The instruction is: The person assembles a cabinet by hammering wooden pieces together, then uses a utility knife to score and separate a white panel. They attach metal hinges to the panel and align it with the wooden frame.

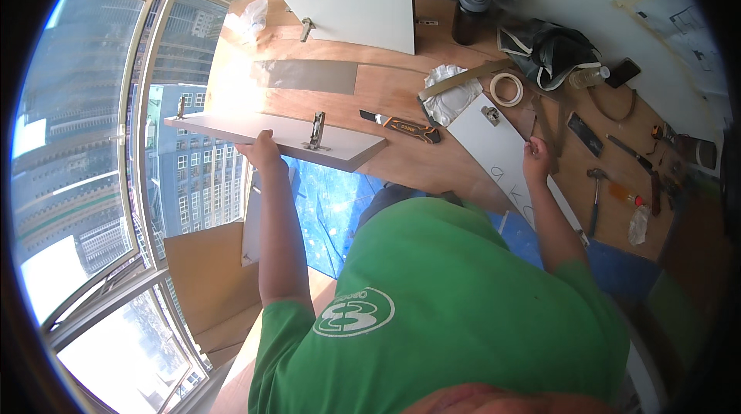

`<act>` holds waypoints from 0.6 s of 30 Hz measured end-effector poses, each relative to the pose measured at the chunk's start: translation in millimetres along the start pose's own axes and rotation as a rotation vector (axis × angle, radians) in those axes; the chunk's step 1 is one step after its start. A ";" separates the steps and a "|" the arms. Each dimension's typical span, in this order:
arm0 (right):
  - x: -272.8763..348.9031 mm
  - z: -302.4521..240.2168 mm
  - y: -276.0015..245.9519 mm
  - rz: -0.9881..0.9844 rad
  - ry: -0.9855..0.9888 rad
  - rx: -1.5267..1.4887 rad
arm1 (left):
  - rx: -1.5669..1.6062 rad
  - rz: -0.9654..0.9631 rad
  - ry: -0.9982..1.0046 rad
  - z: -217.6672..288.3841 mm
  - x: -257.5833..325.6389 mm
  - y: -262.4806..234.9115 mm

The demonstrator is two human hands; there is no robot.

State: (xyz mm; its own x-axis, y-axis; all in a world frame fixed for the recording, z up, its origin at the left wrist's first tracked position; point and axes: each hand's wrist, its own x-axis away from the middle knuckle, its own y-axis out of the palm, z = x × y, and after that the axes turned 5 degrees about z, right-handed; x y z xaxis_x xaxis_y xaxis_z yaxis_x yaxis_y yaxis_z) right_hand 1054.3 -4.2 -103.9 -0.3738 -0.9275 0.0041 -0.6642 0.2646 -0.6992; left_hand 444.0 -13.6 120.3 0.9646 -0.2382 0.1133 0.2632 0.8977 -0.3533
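Left of centre, the left hand [262, 150] gripped a hinged board [270, 132] — the right hand [536, 161] clasped a white panel [505, 155] on the desk [401, 93].

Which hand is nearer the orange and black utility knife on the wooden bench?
Left. The left hand grips the grey hinged panel left of the orange and black utility knife; the right hand holds a white board, farther right.

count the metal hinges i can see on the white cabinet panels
4. Two hinges sit on the panel in the left hand, one on the upright panel at the back, one on the panel by the right hand. Others may be hidden.
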 end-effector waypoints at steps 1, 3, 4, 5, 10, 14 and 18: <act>-2.2 -0.8 -0.4 0.011 -0.016 0.008 | -0.011 -0.002 0.013 3.0 0.3 5.3; -5.9 -7.8 2.1 -0.017 0.023 -0.033 | -0.006 -0.029 0.023 10.2 1.6 14.6; -5.7 -15.7 2.6 -0.021 0.054 -0.051 | 0.008 -0.057 0.020 13.9 4.5 15.1; -5.3 -24.8 0.9 -0.017 0.090 -0.066 | 0.022 -0.094 0.015 17.7 7.9 17.4; -0.2 -58.7 -8.4 -0.160 0.153 -0.035 | -0.008 -0.134 -0.038 7.0 -10.1 12.4; 22.3 -65.3 -6.9 -0.283 0.195 -0.063 | 0.075 -0.104 0.086 -22.3 -35.6 11.0; 53.5 -102.1 -24.5 -0.644 0.059 0.010 | 0.045 -0.109 0.029 -27.4 -43.7 3.7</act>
State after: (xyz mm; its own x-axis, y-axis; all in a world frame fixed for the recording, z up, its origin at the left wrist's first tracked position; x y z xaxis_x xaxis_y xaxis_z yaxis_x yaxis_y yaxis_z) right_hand 984.5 -33.3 -13.5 0.0624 -0.8835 0.4643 -0.7616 -0.3429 -0.5499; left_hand 403.3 -10.0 88.6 0.9305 -0.3454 0.1221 0.3663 0.8815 -0.2980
